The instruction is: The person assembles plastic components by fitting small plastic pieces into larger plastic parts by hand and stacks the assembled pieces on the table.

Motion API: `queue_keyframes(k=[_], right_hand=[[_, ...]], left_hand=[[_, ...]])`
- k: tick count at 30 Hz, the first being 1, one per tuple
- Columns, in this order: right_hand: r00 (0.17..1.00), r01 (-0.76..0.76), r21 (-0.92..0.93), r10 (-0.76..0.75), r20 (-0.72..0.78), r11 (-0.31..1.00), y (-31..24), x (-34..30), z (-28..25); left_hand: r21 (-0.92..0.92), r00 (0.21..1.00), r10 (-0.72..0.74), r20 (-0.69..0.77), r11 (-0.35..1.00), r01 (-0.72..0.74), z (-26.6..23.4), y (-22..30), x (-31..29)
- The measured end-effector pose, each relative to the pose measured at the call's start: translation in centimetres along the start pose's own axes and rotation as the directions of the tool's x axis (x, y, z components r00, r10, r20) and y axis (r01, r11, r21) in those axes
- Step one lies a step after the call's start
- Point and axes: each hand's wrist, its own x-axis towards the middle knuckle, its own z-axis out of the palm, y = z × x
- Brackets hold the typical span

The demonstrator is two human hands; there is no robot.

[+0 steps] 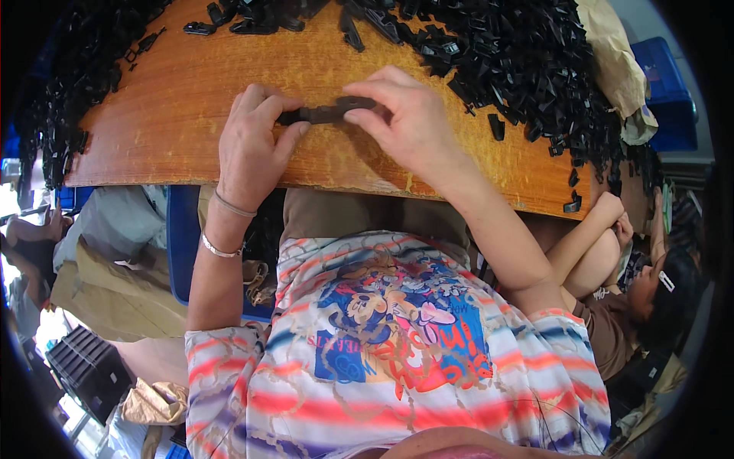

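Two hands on one small black part (325,114), that's basically the whole shot from where I'm watching. The part sits low over the worktop (191,92), near the middle of its front edge, and it looks like two pieces being pushed together end to end, though I can't tell if they've clicked yet. Left hand (252,145) pinches the left end, thumb under, fingers curled closed over the top. Right hand (405,115) has the right end between thumb and forefinger, the other fingers loosely spread above it.

My read is that we're mid-join. The next bit calls for keeping both ends lined up and squeezing straight along the part, since any twist would probably make it slip out of that small grip.

Further out, a big heap of black parts (527,61) runs along the back edge and down the right side, with a smaller heap (69,92) at the left corner and a few strays (495,126) just right of the hands. A blue crate (665,84) sits past the right end. Another person (650,291) is crouched low beside the right front corner.
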Motion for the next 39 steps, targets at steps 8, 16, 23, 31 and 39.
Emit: queue_keyframes(k=[8,16,23,31,39], right_hand=[[1.000,0.002,-0.025,-0.001,0.025,1.000,0.7,0.5,1.8],[0.958,0.220,-0.162,-0.182,0.223,0.962,0.2,3.8,2.4],[0.993,0.118,-0.198,-0.112,0.042,0.973,2.9,-0.4,-1.5],[0.974,-0.224,-0.534,0.171,-0.147,0.815,6.7,1.3,-5.8],[0.978,-0.202,-0.430,0.160,-0.132,0.880,5.7,1.5,-6.0]], left_hand=[[-0.007,0.999,0.015,-0.039,1.000,-0.015,0.3,-0.7,-0.3],[-0.043,0.995,0.075,-0.067,0.996,-0.078,0.2,-0.9,0.0],[-0.073,0.957,-0.196,0.214,0.974,0.216,-8.5,0.4,-6.6],[-0.156,0.978,-0.204,0.040,0.966,0.207,-8.2,-0.8,-4.5],[-0.079,0.992,0.120,0.049,0.990,-0.116,0.8,-1.1,8.7]])
